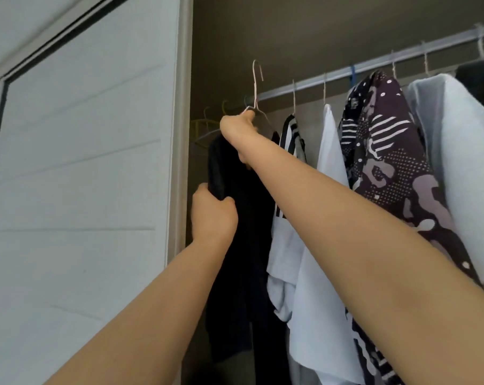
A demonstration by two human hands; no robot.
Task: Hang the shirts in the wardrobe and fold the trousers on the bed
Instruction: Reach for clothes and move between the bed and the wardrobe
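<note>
Evidently the hanging step is in hand and the trousers are not in view: a black shirt (pixel 243 245) sits on a pink wire hanger (pixel 255 87) held up at the left end of the wardrobe, not yet on the rail (pixel 374 63). The right hand (pixel 236 129) is closed round the hanger just below its neck, with thumb and fingers curled over the wire and the shirt's collar. The left hand (pixel 211 215) grips a fold of dark cloth at the shirt's left edge, with the thumb on top and the fingers wrapped behind. The hanger's hook stands upright and looks to be above the rail's line, its curl bending over to the right with the tip pointing down. The shirt hangs with its long axis vertical, collar up at the right hand and hem low near the bottom of the view. It is touching or just beside a black-and-white striped shirt (pixel 290 134); further right hang a white shirt (pixel 329 151) and a purple patterned shirt (pixel 388 151). The next move probably calls for carrying the hook over the rail in the gap between the yellow hangers (pixel 204 125) and the striped shirt. It can then be lowered until the hook catches, while the left hand keeps the cloth from sliding off the wire.
</note>
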